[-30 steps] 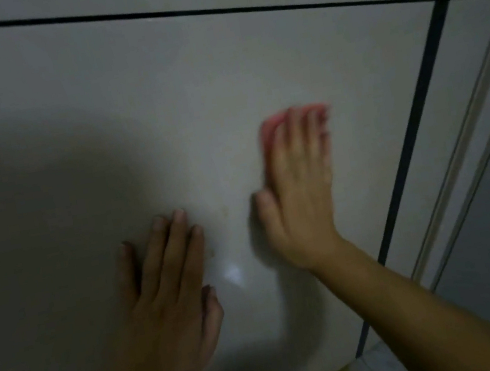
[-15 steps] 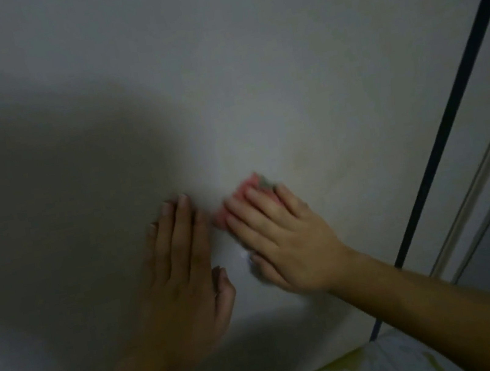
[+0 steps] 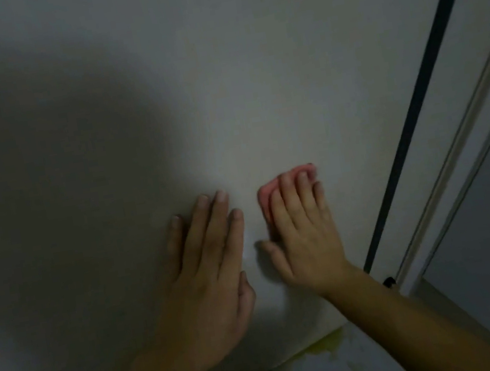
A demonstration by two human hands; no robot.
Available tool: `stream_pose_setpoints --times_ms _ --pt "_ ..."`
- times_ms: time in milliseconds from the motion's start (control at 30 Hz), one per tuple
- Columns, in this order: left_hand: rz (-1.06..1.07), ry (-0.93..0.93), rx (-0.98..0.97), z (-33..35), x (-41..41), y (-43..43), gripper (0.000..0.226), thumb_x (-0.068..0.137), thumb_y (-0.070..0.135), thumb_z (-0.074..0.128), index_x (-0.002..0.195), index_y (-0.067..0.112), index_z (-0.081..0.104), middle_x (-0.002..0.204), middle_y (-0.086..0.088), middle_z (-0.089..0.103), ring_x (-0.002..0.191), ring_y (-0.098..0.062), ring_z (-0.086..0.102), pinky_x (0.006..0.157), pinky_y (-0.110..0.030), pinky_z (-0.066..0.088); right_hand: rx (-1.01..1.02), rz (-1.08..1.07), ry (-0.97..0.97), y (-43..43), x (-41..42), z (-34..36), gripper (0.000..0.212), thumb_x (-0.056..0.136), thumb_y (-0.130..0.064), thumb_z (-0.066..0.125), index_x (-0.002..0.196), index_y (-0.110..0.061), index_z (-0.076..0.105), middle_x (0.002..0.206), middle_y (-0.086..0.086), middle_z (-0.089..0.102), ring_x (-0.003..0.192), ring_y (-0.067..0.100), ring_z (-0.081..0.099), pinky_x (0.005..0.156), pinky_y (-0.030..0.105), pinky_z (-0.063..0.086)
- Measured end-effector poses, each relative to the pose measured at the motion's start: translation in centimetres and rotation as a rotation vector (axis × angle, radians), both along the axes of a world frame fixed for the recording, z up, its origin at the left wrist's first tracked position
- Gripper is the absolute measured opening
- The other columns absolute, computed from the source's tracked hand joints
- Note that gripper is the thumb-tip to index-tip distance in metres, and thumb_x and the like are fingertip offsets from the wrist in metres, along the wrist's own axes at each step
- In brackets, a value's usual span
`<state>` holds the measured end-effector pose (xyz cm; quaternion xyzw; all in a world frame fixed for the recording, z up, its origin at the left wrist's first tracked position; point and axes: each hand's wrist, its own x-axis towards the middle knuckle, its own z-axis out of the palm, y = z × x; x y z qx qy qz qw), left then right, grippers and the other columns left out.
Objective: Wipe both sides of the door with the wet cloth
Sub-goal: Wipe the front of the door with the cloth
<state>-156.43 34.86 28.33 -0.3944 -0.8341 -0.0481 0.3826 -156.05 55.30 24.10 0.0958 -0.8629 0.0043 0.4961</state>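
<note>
A pale, smooth door (image 3: 251, 72) fills most of the view, its left half in deep shadow. My right hand (image 3: 304, 233) lies flat on the door's lower part with straight fingers, pressing a pink cloth (image 3: 266, 196) against the surface. Only the cloth's upper and left edge shows beyond the fingers. My left hand (image 3: 211, 274) rests flat on the door just to the left, fingers straight, holding nothing. A narrow gap separates the two hands.
A black strip (image 3: 423, 86) runs diagonally along the door's right edge, with a pale frame rail (image 3: 466, 131) beyond it. Below the door's bottom edge lies light floor with a yellowish stain (image 3: 326, 344).
My right hand slid the pink cloth down and left next to the left hand, then back right and a little up. The view dropped lower. My left hand stayed flat on the door.
</note>
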Motion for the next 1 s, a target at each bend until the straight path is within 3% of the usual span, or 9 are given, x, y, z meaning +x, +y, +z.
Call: stream_pose_setpoints --times_ms 200,333,433,533,600,667,800,900,1000 --pt "0.009 0.002 -0.021 -0.8 0.0 1.3 0.078 0.081 0.027 0.055 0.153 0.003 0.035 0.166 -0.019 0.018 0.156 -0.035 0.009 0.125 -0.059 0.009 -0.508 -0.052 0.253 1.5 -1.6 5.9 0.078 0.100 -0.030 0.036 0.156 0.006 -0.004 0.164 0.032 -0.001 0.153 0.043 -0.008 0.125 0.056 -0.005" --pt "-0.035 0.011 -0.073 -1.7 0.1 2.1 0.074 0.082 0.026 0.053 0.151 0.002 0.039 0.165 -0.018 0.022 0.155 -0.035 0.016 0.126 -0.056 0.008 -0.322 -0.029 0.055 0.7 -0.3 -4.0 0.078 0.104 -0.041 0.031 0.160 -0.011 -0.015 0.168 0.008 -0.022 0.156 0.035 -0.013 0.126 0.053 -0.004" --pt "-0.051 -0.010 -0.147 -3.2 0.3 2.8 0.074 0.083 0.026 0.050 0.151 0.001 0.039 0.166 -0.018 0.023 0.155 -0.035 0.016 0.126 -0.056 0.007 -0.635 -0.140 -0.048 0.2 1.5 -11.0 0.073 0.108 -0.047 0.019 0.159 -0.007 -0.015 0.168 0.006 -0.025 0.156 0.032 -0.015 0.127 0.049 -0.004" --pt "-0.066 -0.032 -0.174 -4.7 0.5 2.9 0.075 0.082 0.024 0.052 0.152 0.002 0.038 0.166 -0.017 0.024 0.156 -0.033 0.015 0.125 -0.057 0.008 -0.896 -0.133 0.024 -0.9 0.9 -9.2 0.077 0.108 -0.047 0.017 0.155 0.010 -0.005 0.167 0.018 -0.019 0.155 0.038 -0.016 0.126 0.048 -0.009" --pt "-0.081 -0.029 -0.144 -5.4 0.6 2.7 0.077 0.077 0.017 0.059 0.149 0.001 0.041 0.164 -0.017 0.029 0.155 -0.034 0.020 0.124 -0.059 0.014 -0.839 -0.084 0.133 -1.2 -0.2 -5.9 0.074 0.106 -0.039 0.025 0.153 0.014 0.003 0.164 0.028 -0.007 0.154 0.045 -0.012 0.125 0.053 -0.007" --pt "-0.094 -0.012 -0.120 -5.9 0.6 2.7 0.079 0.072 0.012 0.063 0.148 0.000 0.044 0.162 -0.018 0.032 0.154 -0.034 0.023 0.123 -0.060 0.017 -0.691 -0.044 0.176 -1.1 -1.1 -4.5 0.075 0.101 -0.032 0.035 0.154 0.008 0.000 0.163 0.024 -0.006 0.153 0.045 -0.009 0.125 0.056 -0.005" --pt "-0.133 0.010 -0.135 -6.9 0.3 2.0 0.071 0.076 0.009 0.060 0.145 -0.001 0.048 0.161 -0.018 0.033 0.154 -0.033 0.023 0.124 -0.057 0.014 -0.495 -0.062 -0.031 -2.3 0.1 -11.7 0.083 0.103 -0.043 0.035 0.159 -0.014 -0.019 0.167 0.006 -0.026 0.156 0.033 -0.016 0.126 0.049 -0.006" --pt "-0.161 0.025 -0.167 -6.9 -0.5 1.0 0.068 0.081 0.011 0.054 0.148 0.000 0.043 0.165 -0.015 0.026 0.155 -0.031 0.021 0.125 -0.052 0.011 -0.622 -0.102 -0.107 -3.6 1.4 -15.0 0.090 0.099 -0.041 0.040 0.157 -0.019 -0.024 0.167 0.000 -0.029 0.156 0.026 -0.019 0.127 0.042 -0.008" --pt "-0.181 0.017 -0.186 -6.5 -1.2 0.4 0.068 0.087 0.016 0.046 0.152 0.002 0.036 0.169 -0.010 0.016 0.156 -0.028 0.017 0.126 -0.049 0.011 -0.612 -0.020 0.005 -3.9 0.3 -11.5 0.075 0.106 -0.043 0.028 0.160 -0.016 -0.018 0.166 0.001 -0.028 0.155 0.032 -0.018 0.126 0.050 -0.007"
